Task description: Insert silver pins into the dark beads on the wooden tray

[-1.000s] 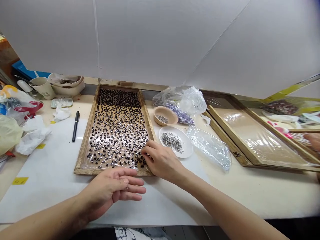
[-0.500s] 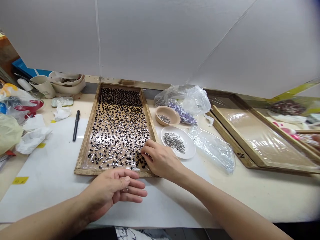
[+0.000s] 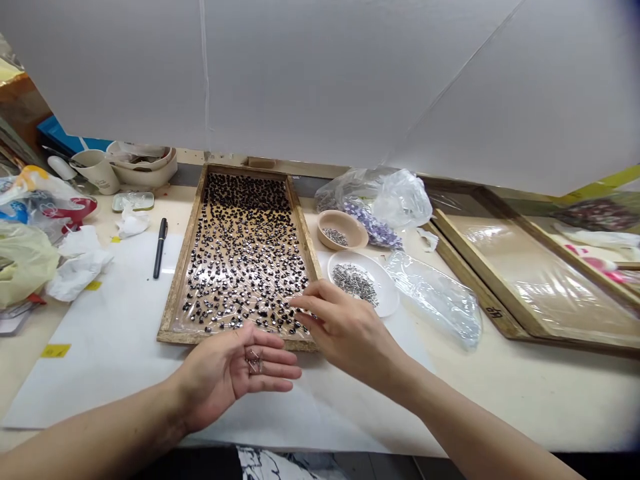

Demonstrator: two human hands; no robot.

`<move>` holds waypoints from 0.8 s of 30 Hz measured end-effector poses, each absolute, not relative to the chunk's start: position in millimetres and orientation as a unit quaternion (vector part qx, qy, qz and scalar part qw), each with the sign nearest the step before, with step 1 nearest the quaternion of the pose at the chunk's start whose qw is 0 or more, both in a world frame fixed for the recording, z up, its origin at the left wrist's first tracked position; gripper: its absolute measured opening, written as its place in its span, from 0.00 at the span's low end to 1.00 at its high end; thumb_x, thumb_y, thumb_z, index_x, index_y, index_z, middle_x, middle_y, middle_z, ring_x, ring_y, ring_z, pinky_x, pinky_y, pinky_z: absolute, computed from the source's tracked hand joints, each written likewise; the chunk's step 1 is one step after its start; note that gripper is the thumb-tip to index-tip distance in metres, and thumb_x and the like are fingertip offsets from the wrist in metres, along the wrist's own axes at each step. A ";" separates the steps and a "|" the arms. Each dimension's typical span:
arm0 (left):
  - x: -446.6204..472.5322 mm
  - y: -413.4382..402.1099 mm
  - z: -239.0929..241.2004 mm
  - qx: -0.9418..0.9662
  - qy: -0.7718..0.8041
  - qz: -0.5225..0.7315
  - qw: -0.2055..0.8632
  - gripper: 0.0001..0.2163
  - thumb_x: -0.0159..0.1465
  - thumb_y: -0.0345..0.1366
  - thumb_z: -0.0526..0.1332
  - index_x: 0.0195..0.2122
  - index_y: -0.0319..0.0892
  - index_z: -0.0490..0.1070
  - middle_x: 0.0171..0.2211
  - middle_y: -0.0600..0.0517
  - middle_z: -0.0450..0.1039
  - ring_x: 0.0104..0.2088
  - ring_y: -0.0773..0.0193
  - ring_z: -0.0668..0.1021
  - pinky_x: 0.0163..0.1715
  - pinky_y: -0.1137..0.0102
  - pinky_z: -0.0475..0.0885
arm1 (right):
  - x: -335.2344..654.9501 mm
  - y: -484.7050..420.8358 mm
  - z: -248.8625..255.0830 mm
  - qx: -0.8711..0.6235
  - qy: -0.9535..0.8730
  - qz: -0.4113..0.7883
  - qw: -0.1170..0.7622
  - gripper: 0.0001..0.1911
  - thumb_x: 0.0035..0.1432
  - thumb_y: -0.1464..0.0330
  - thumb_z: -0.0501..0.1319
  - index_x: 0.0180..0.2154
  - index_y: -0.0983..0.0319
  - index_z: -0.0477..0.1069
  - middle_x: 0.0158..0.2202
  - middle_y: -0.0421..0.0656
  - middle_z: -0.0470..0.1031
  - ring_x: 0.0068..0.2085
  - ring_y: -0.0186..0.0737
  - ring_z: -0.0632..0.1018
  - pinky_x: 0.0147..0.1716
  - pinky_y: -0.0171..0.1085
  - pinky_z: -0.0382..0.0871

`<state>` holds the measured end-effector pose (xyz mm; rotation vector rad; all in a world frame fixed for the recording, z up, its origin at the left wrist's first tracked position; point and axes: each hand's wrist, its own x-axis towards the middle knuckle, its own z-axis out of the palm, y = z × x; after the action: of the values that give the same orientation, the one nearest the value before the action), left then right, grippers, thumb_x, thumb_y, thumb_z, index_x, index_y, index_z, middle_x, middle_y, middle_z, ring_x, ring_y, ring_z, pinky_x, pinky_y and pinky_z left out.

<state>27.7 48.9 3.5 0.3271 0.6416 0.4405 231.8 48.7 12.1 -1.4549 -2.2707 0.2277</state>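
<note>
A shallow wooden frame (image 3: 181,270) lay on a white sheet (image 3: 120,320) in front of the person, its long axis running almost straight away from the body, one short end toward the worker and the other toward the pale panel (image 3: 310,80) behind the bench. Small glossy black pieces (image 3: 250,233) covered its film-lined face, packed densely at the far end and scattered more loosely at the near one; they were too small to tell which way each pointed. The left hand (image 3: 240,373) lay palm up just before the frame's near edge, fingers extended to the right and spread wide open, with a few thin metal pins (image 3: 254,362) resting loose across them at varied angles. The right hand (image 3: 345,320) reached in from the right, back uppermost, wrist bent toward the frame's near right corner, its fingers curled and thumb and forefinger tips close together above the black pieces; whether anything was pinched there could not be told. Just beyond that hand, a white dish (image 3: 387,287) held a heap of metal pins, near a beige bowl (image 3: 357,230) containing more small pieces. A dark pen (image 3: 160,248) lay left of the frame, its length roughly following the frame's.
</note>
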 end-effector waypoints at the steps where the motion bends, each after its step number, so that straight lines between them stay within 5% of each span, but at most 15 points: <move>1: 27.4 49.6 3.4 0.146 0.299 0.216 0.918 0.22 0.64 0.45 0.50 0.42 0.27 0.71 0.40 0.35 0.75 0.43 0.52 0.77 0.48 0.58 0.67 | 226.9 43.4 14.6 -0.504 -0.823 0.111 0.237 0.09 0.58 0.75 0.54 0.36 0.63 0.72 0.34 0.44 0.70 0.31 0.34 0.71 0.28 0.33 0.63; 6: 27.2 51.0 3.7 0.127 0.260 0.237 0.927 0.24 0.66 0.45 0.46 0.45 0.27 0.70 0.37 0.38 0.75 0.40 0.58 0.77 0.49 0.61 0.66 | 200.8 25.1 17.8 -0.428 -0.843 0.195 0.261 0.11 0.58 0.76 0.52 0.36 0.62 0.73 0.31 0.44 0.69 0.30 0.34 0.70 0.27 0.33 0.65; 15: 26.3 49.8 6.2 0.124 0.262 0.241 0.926 0.22 0.66 0.44 0.46 0.39 0.31 0.72 0.34 0.42 0.75 0.37 0.60 0.76 0.45 0.63 0.67 | 186.8 27.9 14.8 -0.420 -0.861 0.147 0.246 0.12 0.58 0.76 0.51 0.31 0.65 0.72 0.29 0.45 0.68 0.28 0.34 0.68 0.24 0.33 0.62; 24: 26.5 48.2 2.7 0.138 0.272 0.241 0.921 0.22 0.66 0.44 0.46 0.40 0.30 0.71 0.35 0.39 0.75 0.38 0.57 0.77 0.47 0.59 0.67 | 191.3 33.0 10.7 -0.435 -0.841 0.151 0.283 0.13 0.59 0.77 0.49 0.36 0.66 0.72 0.30 0.45 0.68 0.29 0.35 0.69 0.25 0.34 0.65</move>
<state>26.5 48.2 2.7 0.2828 0.5587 0.4953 191.3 33.0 10.7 -1.1656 -2.2518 0.4038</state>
